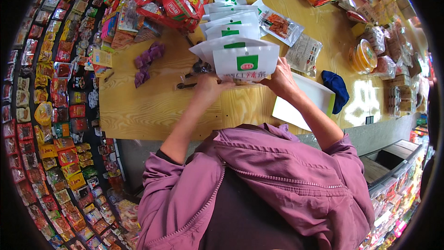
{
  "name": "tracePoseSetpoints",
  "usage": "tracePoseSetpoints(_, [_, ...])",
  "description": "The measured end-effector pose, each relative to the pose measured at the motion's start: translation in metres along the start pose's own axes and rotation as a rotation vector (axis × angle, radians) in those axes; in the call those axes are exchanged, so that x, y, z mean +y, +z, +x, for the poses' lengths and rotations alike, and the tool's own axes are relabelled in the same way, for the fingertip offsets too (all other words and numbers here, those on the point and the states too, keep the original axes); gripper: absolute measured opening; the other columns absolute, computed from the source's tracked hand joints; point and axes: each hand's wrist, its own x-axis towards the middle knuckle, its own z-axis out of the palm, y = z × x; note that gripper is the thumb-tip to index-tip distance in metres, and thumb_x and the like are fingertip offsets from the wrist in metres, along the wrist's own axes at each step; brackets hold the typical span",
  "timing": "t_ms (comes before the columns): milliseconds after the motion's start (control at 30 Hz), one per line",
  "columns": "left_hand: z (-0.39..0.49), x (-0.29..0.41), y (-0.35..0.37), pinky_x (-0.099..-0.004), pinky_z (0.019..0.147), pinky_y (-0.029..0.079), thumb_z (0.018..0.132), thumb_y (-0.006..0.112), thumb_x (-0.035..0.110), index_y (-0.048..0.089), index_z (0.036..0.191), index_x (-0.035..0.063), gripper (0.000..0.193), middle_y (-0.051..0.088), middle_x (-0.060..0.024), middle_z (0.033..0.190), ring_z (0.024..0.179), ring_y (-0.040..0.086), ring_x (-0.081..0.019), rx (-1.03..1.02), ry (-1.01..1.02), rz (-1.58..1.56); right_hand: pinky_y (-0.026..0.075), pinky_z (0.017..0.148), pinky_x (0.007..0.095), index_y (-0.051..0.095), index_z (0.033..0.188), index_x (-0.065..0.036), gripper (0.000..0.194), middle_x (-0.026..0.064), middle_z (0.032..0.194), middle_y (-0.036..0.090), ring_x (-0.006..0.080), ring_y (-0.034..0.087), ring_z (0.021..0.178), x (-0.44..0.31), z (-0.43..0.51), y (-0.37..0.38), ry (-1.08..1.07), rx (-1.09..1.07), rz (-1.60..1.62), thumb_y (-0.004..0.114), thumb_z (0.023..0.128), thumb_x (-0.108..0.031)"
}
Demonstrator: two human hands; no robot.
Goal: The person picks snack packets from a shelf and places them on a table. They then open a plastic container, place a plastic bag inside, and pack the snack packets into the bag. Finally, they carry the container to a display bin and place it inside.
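Several white snack packets (231, 32) with green patches stand upright in a row on the wooden table (163, 111). At the near end, the front packet (248, 59) faces me and bears printed writing. My left hand (208, 87) grips its lower left corner, thumb along the bottom edge and fingers partly hidden. On the other side, my right hand (282, 79) holds the lower right corner. Whatever supports the packets' bases is mostly hidden. Dark, thin items in clear plastic (189, 85) lie just left of my left hand.
Red snack bags (173, 3) are heaped at the back left, near small purple packets (149, 57). Two flat packets, one clear-fronted (281, 26) and one silvery (304, 53), lie right. Nearer are a white panel (295, 107) and blue cloth (334, 92). Snack racks (62, 111) line the left.
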Motion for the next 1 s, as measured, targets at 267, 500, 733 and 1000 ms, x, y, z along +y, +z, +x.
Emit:
tracePoseSetpoints(267, [0.005, 0.002, 0.014, -0.045, 0.071, 0.051, 0.073, 0.078, 0.037, 0.073, 0.091, 0.0076, 0.034, 0.071, -0.0146, 0.089, 0.083, 0.066, -0.0357, 0.13, -0.085, 0.399, 0.04, 0.091, 0.0443, 0.076, 0.099, -0.014, 0.03, 0.0133, 0.115, 0.052, 0.033, 0.048, 0.105, 0.003, 0.005, 0.018, 0.095, -0.013, -0.031, 0.077, 0.075, -0.032])
tracePoseSetpoints(500, [0.004, -0.007, -0.011, -0.0438, 0.077, 0.051, 0.075, 0.076, 0.03, 0.072, 0.092, 0.0058, 0.03, 0.07, -0.0159, 0.092, 0.088, 0.066, -0.0357, 0.042, -0.109, 0.281, 0.051, 0.076, 0.0286, 0.072, 0.105, -0.001, 0.03, 0.0063, 0.083, 0.07, 0.0133, 0.063, 0.08, 0.051, 0.033, -0.03, 0.358, -0.443, 0.778, 0.068, 0.091, -0.027])
tracePoseSetpoints(733, [-0.005, -0.001, -0.002, -0.0394, 0.075, 0.051, 0.075, 0.078, 0.02, 0.071, 0.094, 0.0014, 0.028, 0.07, -0.0181, 0.091, 0.086, 0.067, -0.0349, 0.117, -0.069, 0.131, 0.042, 0.1, 0.0473, 0.055, 0.132, -0.014, 0.063, 0.0168, 0.13, 0.058, 0.0327, 0.054, 0.12, 0.161, 0.15, -0.02, 0.353, -0.1, -0.213, 0.071, 0.079, -0.043])
tracePoseSetpoints(1000, [-0.057, -0.009, 0.008, -0.0278, 0.062, 0.046, 0.078, 0.078, 0.014, 0.062, 0.088, 0.0018, 0.023, 0.06, -0.0039, 0.079, 0.069, 0.055, -0.0129, 0.379, -0.168, -0.055, 0.038, 0.103, 0.0505, 0.022, 0.152, -0.023, 0.119, 0.0178, 0.129, 0.059, 0.0353, 0.053, 0.123, 0.213, 0.209, 0.006, 0.475, -0.188, -0.384, 0.09, 0.054, -0.039])
